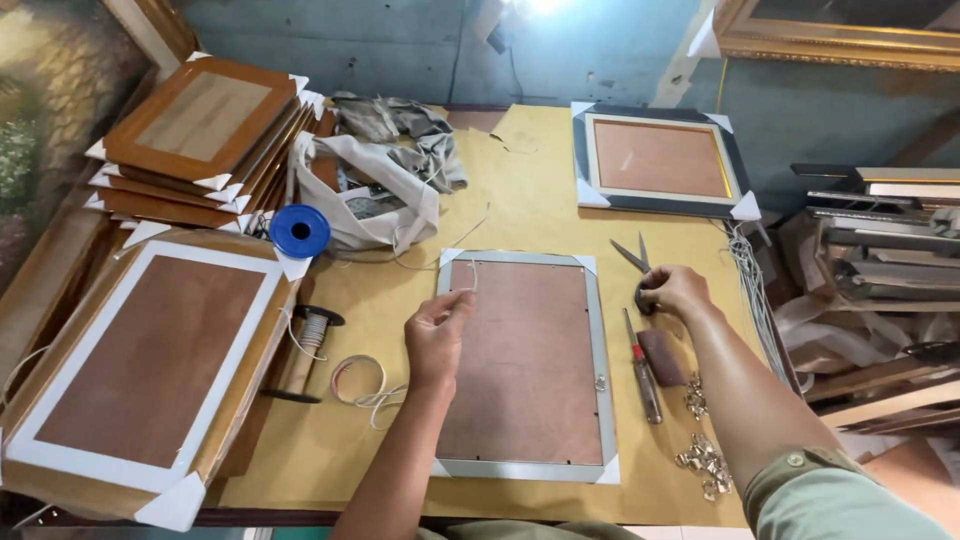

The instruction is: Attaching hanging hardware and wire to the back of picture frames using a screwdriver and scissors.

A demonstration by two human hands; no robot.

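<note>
**Both arms out, hands low and well apart**

I log both forearms entering from the bottom edge and reaching forward. Left arm is bare, rising nearly straight up the view, wrist in line with the forearm. Left hand (pixel 437 330) is seen back-up, fingers curled in, thumb and forefinger pressed together at the top in a pinch. Right arm comes in from the lower right corner, a grey-green sleeve with a button at the upper arm, forearm bare and angled up to the left. Right hand (pixel 677 290) is bent at the wrist, knuckles up, fingers curled downward and closed; fingertips hidden from me.
</note>
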